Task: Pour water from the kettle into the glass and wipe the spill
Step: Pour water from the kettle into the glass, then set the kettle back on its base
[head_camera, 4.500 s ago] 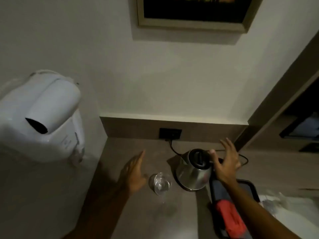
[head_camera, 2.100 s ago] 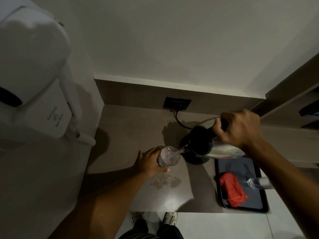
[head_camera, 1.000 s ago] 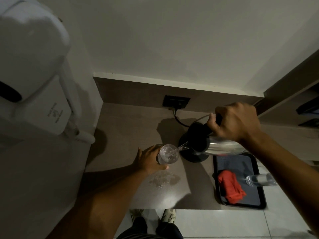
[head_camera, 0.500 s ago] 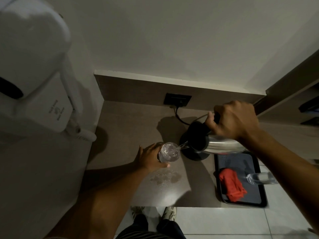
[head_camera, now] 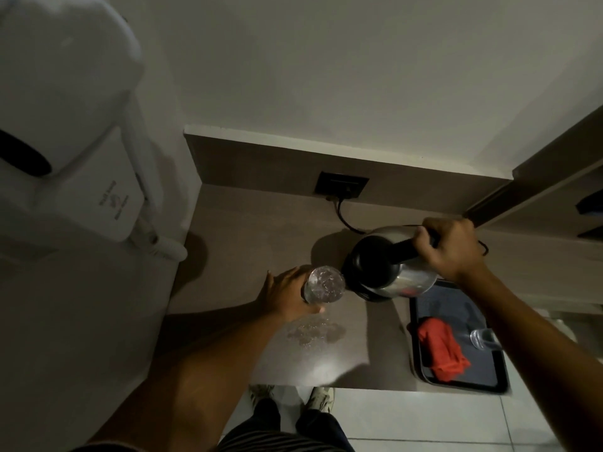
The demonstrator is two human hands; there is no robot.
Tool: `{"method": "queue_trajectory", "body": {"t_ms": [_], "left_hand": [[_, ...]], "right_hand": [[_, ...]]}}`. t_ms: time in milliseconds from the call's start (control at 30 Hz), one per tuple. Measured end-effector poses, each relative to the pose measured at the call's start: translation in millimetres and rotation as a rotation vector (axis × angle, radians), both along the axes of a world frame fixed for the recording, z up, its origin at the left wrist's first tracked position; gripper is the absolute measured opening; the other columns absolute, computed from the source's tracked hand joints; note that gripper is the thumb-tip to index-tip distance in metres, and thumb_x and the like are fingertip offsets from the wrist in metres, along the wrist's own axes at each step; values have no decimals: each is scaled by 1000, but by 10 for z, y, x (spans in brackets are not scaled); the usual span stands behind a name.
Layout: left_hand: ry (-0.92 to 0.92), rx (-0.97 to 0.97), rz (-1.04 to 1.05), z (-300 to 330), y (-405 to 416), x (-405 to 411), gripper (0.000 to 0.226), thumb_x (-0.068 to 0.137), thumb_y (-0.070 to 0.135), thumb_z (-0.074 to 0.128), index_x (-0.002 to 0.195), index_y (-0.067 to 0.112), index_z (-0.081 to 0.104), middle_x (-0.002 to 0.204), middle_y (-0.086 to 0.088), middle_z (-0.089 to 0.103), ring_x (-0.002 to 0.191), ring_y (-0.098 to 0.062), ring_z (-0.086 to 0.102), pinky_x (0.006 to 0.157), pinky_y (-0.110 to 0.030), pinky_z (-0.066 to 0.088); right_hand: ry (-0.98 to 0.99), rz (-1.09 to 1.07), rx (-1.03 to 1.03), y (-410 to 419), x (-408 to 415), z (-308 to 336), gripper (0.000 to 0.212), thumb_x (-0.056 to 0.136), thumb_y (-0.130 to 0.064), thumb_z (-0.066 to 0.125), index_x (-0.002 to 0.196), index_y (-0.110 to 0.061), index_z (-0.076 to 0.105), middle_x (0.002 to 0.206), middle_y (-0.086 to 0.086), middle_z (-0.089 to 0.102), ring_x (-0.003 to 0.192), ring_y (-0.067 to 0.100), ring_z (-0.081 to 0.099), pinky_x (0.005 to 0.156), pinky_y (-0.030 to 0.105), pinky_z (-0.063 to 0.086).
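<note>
Two hands share the job: the right hand [head_camera: 452, 247] is closed around the black handle of the kettle [head_camera: 390, 272], and the left hand [head_camera: 287, 296] is wrapped around the side of the glass [head_camera: 324, 284], steadying it upright on the surface [head_camera: 254, 230]. The kettle is off the surface and tipped toward the glass, its spout end just at the glass rim; whether water is running at this instant is too fine to tell. Both sit about midway along the surface, a little nearer its front edge than the back wall. A patch of spilled water [head_camera: 315, 331] glistens on the surface just in front of the glass, toward the front edge. The kettle looks like polished steel with water inside, so it is probably heavy and front-loaded when tilted; the handle is the only sensible hold, since the body may be hot and is slick. The glass is thin, clear and fragile, likely wet on the outside now, so a full wrap low around its wall suits it better than a pinch at the rim. A red cloth [head_camera: 440, 349] lies crumpled on the dark tray [head_camera: 463, 384] at the surface's front right corner, beside a second glass [head_camera: 483, 337]; soft and light, it can be taken by any bunched fold for wiping.
</note>
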State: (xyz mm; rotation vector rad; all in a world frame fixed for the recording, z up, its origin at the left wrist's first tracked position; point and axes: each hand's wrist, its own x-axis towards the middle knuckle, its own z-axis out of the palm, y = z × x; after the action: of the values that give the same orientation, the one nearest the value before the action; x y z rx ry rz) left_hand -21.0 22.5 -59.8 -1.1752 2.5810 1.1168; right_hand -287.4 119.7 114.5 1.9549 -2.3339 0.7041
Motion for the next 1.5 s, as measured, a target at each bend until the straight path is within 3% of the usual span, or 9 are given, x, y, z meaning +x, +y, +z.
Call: {"method": "queue_trajectory", "body": {"t_ms": [167, 300, 467, 567, 800, 933, 1167, 1300, 1500], "left_hand": [[1, 1, -3, 34, -4, 14, 98, 66, 67, 76, 147, 36, 32, 153, 9, 42, 143, -19, 38, 118, -63, 8], [17, -10, 10, 49, 11, 15, 95, 65, 66, 76, 145, 38, 34, 150, 11, 45, 140, -17, 41, 118, -62, 10], [15, -7, 8, 64, 13, 3, 95, 65, 66, 77, 145, 37, 35, 150, 10, 46, 140, -18, 42, 118, -63, 12], [12, -6, 15, 66, 8, 1, 95, 65, 65, 77, 145, 37, 34, 149, 10, 47, 139, -18, 42, 118, -62, 12], [-20, 8, 23, 102, 0, -31, 96, 66, 62, 78, 147, 35, 33, 151, 7, 45, 141, -19, 39, 119, -62, 10], [-24, 9, 19, 70, -10, -41, 97, 66, 63, 78, 147, 34, 33, 152, 6, 45, 142, -20, 39, 119, -63, 10], [-48, 6, 31, -26, -5, -48, 100, 63, 67, 77, 147, 35, 34, 153, 7, 44, 143, -19, 37, 119, -63, 11], [-35, 9, 28, -25, -2, -43, 98, 64, 66, 78, 146, 35, 35, 151, 8, 45, 142, -19, 39, 118, -63, 11], [-21, 8, 37, -50, -2, -45, 98, 63, 66, 78, 146, 36, 36, 150, 8, 46, 141, -19, 39, 118, -64, 13]], "right_hand": [[-231, -115, -165, 134, -215, -164, 35, 89, -20, 45, 56, -12, 53, 47, 7, 48, 40, 23, 46, 42, 26, 33], [-395, -207, -255, 183, -282, -266, 35, 89, -17, 44, 55, -16, 50, 47, -1, 44, 42, 4, 44, 41, 16, 30], [-597, -364, -280, 226, -344, -565, 35, 85, -18, 44, 54, -4, 50, 51, 4, 47, 45, 10, 42, 44, 28, 32], [-712, -415, -318, 225, -377, -729, 29, 81, -17, 42, 55, -8, 50, 48, -12, 46, 49, 12, 40, 48, 30, 30], [-894, -456, -265, 276, -515, -973, 32, 85, -24, 39, 58, -23, 57, 52, -17, 58, 50, -1, 50, 47, 14, 41], [-926, -391, -267, 299, -584, -972, 45, 87, -16, 37, 55, -33, 64, 51, -19, 56, 49, -4, 48, 48, 12, 38], [-862, -303, -235, 351, -552, -953, 34, 87, -7, 31, 59, -16, 49, 50, -15, 50, 47, 0, 39, 45, 17, 31], [-851, -343, -235, 343, -559, -968, 33, 88, -8, 31, 64, -2, 53, 62, 14, 47, 54, 23, 41, 50, 32, 32], [-926, -394, -217, 374, -618, -1028, 33, 90, -13, 31, 61, -15, 47, 53, -14, 54, 51, -1, 45, 49, 17, 37]]}}
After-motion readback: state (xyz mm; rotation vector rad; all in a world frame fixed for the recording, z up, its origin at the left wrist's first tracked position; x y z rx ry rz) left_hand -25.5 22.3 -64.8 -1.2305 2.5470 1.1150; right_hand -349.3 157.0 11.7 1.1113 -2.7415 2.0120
